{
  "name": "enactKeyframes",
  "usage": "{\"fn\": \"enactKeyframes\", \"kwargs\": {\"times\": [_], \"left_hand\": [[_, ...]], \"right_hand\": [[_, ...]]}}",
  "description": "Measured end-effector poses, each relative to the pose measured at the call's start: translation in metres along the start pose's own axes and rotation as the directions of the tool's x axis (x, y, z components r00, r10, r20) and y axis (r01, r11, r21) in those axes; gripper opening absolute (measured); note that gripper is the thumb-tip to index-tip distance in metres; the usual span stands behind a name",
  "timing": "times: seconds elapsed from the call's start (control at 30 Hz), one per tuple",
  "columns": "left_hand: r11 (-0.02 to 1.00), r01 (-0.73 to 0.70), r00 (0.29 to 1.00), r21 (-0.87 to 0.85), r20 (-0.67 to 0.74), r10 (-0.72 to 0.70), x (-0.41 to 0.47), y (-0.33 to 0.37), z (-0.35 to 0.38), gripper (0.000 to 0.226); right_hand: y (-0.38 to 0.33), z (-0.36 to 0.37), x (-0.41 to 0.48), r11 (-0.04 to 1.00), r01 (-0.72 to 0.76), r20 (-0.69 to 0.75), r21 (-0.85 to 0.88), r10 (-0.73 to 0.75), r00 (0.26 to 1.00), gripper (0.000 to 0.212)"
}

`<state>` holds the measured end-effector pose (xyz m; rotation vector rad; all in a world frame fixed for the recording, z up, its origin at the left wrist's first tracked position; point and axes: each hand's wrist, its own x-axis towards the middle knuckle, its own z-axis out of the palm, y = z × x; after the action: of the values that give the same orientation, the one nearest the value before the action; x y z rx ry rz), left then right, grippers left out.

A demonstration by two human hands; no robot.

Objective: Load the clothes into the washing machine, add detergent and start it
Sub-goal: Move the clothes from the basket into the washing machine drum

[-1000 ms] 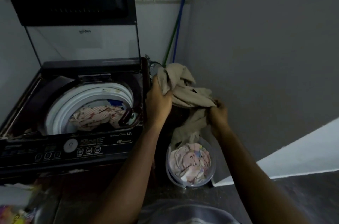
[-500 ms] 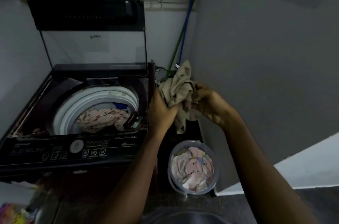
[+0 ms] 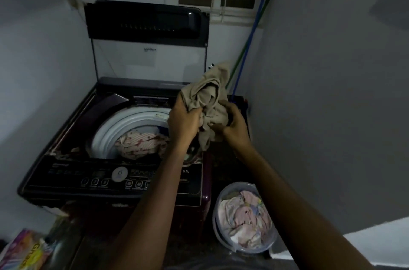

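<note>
In the head view, the only view given, a beige garment (image 3: 208, 101) is held bunched in the air by 2 hands, above the right-hand edge of the open top-loading washing machine (image 3: 66, 137) and just to the right of its white drum rim (image 3: 106, 130). The left hand (image 3: 183, 123) is clenched on the garment's left side, with cloth gathered into the palm. The right hand (image 3: 234, 126) is curled round the lower right of the bundle, its fingers (image 3: 219, 129) pressed into the folds from below. Most of the cloth is piled above and between the 2 grips, and 1 loose tail hangs down between the wrists. The garment is judged to be light, soft and limp, with no stiffness to guide it, so it is best taken by a full handful of gathered cloth rather than by an edge. Any trailing end could catch on the rim unless it is bundled in. A striped cloth (image 3: 139, 143) is already lying in the drum. More clothes (image 3: 245, 221) are seen in the clear bucket (image 3: 252, 250) on the floor beside the machine. A bright packet (image 3: 26, 252), possibly detergent, is seen at the lower left, well apart from both hands.
</note>
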<state>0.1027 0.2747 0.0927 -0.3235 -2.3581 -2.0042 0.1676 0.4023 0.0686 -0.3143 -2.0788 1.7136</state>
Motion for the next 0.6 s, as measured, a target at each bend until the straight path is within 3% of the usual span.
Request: {"fn": "enactKeyframes", "kwargs": {"times": [0.13, 0.2, 0.33, 0.43, 0.53, 0.6], "left_hand": [[0.975, -0.033, 0.998, 0.219, -0.041, 0.043, 0.029, -0.014, -0.047, 0.042], [0.951, -0.008, 0.998, 0.31, -0.056, 0.027, 0.043, -0.026, -0.068, 0.043], [0.859, 0.047, 0.997, 0.509, -0.076, -0.009, 0.074, -0.068, -0.101, 0.041], [0.81, 0.098, 0.98, 0.578, 0.084, -0.178, 0.093, -0.112, -0.111, 0.053], [0.717, 0.05, 0.871, 0.696, 0.321, -0.372, 0.097, -0.154, -0.118, 0.07], [0.7, -0.016, 0.818, 0.714, 0.412, -0.401, 0.094, -0.172, -0.122, 0.073]], "right_hand": [[0.005, 0.048, 0.025, 0.995, 0.045, 0.064, -0.09, -0.039, 0.997, 0.058], [0.011, 0.071, 0.036, 0.99, 0.008, 0.141, -0.144, 0.013, 0.99, 0.062], [0.031, 0.1, 0.05, 0.921, 0.027, 0.194, -0.388, 0.053, 0.98, 0.058], [0.044, 0.104, 0.051, 0.836, 0.055, 0.189, -0.546, 0.059, 0.98, 0.049], [0.053, 0.097, 0.044, 0.782, 0.066, 0.201, -0.619, 0.077, 0.977, 0.047], [0.058, 0.089, 0.038, 0.764, 0.053, 0.175, -0.643, 0.078, 0.981, 0.045]]}}
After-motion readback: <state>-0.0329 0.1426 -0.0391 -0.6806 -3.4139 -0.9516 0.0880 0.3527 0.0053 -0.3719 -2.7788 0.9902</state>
